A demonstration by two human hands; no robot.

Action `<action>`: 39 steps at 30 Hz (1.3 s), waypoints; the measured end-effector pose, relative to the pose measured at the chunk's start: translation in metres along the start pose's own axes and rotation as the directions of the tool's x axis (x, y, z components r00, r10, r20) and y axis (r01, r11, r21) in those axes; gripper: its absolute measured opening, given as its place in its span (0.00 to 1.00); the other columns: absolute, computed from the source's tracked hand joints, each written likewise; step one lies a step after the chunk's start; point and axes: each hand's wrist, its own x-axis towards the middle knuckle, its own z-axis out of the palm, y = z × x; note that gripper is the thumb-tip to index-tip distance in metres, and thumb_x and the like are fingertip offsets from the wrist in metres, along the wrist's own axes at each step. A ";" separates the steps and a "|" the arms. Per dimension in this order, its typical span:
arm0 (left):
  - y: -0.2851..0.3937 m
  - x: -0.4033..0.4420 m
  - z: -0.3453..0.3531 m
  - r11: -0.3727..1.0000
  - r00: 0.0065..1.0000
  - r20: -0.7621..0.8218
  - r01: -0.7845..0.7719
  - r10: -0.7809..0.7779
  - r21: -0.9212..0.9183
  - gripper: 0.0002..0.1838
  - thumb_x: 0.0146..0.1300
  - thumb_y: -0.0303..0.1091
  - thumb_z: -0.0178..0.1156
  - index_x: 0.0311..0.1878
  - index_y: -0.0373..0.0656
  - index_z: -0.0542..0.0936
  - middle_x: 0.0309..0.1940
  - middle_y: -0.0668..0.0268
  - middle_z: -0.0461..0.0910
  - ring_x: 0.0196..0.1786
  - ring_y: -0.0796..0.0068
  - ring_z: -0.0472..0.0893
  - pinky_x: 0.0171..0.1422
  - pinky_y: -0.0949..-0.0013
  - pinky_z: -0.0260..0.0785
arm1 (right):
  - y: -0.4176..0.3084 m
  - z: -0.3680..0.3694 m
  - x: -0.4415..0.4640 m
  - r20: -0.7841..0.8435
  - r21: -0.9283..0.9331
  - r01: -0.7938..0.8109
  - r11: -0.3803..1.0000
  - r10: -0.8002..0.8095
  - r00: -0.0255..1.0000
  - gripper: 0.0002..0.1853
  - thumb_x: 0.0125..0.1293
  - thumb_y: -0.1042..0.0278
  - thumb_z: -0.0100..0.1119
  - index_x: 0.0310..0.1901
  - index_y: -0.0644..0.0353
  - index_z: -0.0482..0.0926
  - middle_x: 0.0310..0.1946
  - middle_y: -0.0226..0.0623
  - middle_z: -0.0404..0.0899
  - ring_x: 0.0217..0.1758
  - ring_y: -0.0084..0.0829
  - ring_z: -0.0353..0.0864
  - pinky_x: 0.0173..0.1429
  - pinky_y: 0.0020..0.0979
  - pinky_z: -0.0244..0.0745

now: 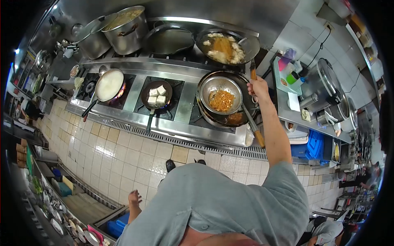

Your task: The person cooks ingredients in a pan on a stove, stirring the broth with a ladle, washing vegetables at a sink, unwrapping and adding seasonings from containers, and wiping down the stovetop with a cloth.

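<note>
My right hand point(258, 88) is closed around the wooden handle of a long cooking utensil point(253, 70). That handle crosses the right rim of a wok point(202, 42) where pale and golden pieces point(223, 49) sit in oil; I cannot make out the utensil's head. Just below the hand, a round metal bowl point(205, 87) with orange-brown crumbly food point(221, 101) rests in a larger dark wok point(236, 75). Another wooden-handled tool point(259, 138) leans out of this wok. My left hand point(134, 197) hangs low at my side, fingers apart and holding nothing.
White blocks point(157, 95) sit in a small pan over flame. Left of it, a pan of pale liquid point(110, 85) is also over flame. Tall pots point(129, 37) stand behind. A side counter holds a green basket point(283, 80) and a large steel pot point(322, 82). People are at the edges.
</note>
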 end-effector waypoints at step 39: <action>0.078 0.025 0.027 0.963 0.996 0.032 -0.092 0.087 0.252 0.24 0.68 0.48 0.61 0.58 0.40 0.81 0.40 0.58 0.83 0.39 0.63 0.84 0.36 0.55 0.80 | 0.075 -0.026 -0.337 0.093 -0.570 0.421 0.706 -0.454 0.886 0.31 0.71 0.78 0.55 0.76 0.62 0.64 0.55 0.39 0.80 0.47 0.24 0.76 0.52 0.27 0.75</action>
